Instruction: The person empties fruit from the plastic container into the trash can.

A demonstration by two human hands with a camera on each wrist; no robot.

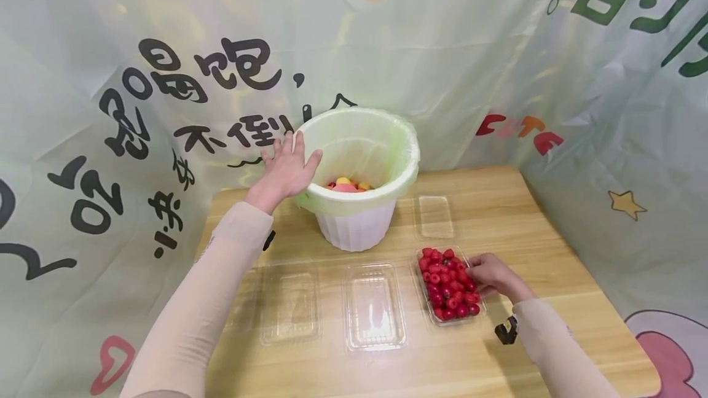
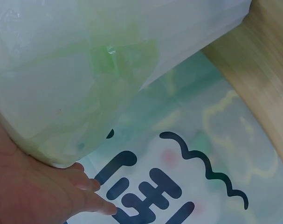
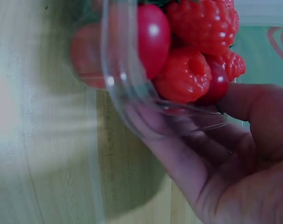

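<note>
My right hand (image 1: 494, 275) grips a transparent plastic box (image 3: 114, 70) by its right side, the thumb up at the rim and the fingers along the wall underneath. Red raspberries (image 3: 185, 74) and smooth round red fruits (image 3: 153, 39) fill the box to the top. At the left rim of a white bucket (image 1: 356, 223) is my left hand (image 1: 284, 169), its fingers straight and spread. A thin pale green bag (image 2: 122, 70) lines that bucket and folds over its rim. Inside, yellow, pink and red fruits (image 1: 345, 187) lie low down.
Transparent plastic trays lie flat on the wooden table (image 1: 492, 207): one tray (image 1: 399, 300) in the middle, another tray (image 1: 316, 306) to its left, a smaller piece (image 1: 434, 217) behind the fruit box. Printed cloth (image 1: 464, 48) walls in the table's back and sides.
</note>
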